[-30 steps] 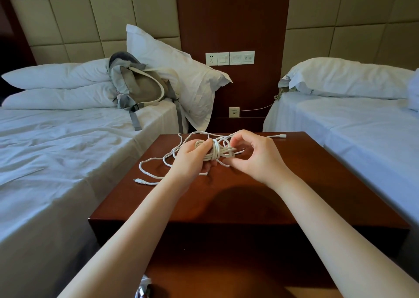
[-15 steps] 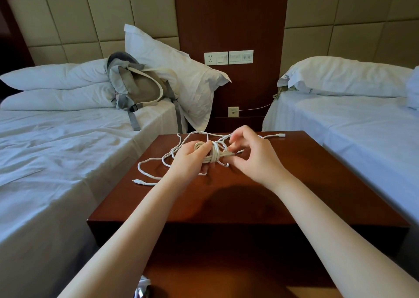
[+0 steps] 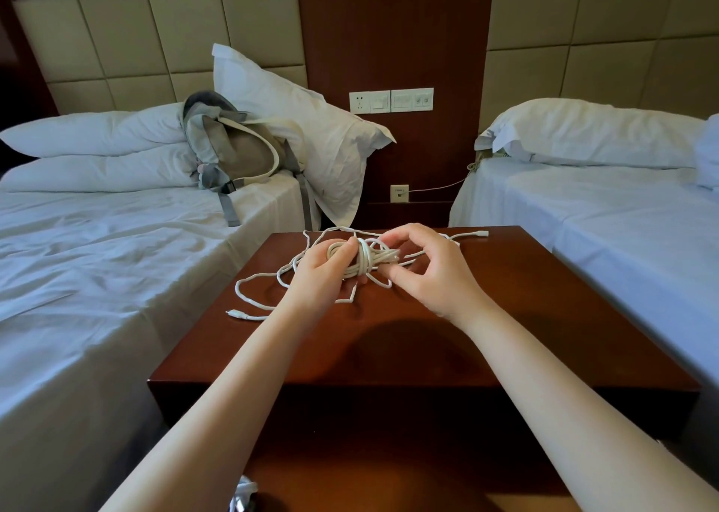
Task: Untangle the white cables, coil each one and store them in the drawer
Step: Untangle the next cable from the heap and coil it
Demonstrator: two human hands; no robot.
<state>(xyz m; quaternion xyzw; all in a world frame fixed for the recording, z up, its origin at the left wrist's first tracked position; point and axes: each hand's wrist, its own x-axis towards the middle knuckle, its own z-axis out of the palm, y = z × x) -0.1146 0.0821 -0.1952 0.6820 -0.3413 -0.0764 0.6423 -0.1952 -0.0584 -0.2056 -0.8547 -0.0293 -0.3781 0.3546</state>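
The left hand (image 3: 319,274) grips a wound coil (image 3: 363,260) of white cable, fingers curled round it, over the far half of the surface (image 3: 505,317). The right hand (image 3: 432,274) is half open, thumb and fingers curved about the coil's free end; whether they touch it cannot be told. Loose cable (image 3: 256,278) trails in loops across the surface, one plug (image 3: 482,233) lying near the far edge.
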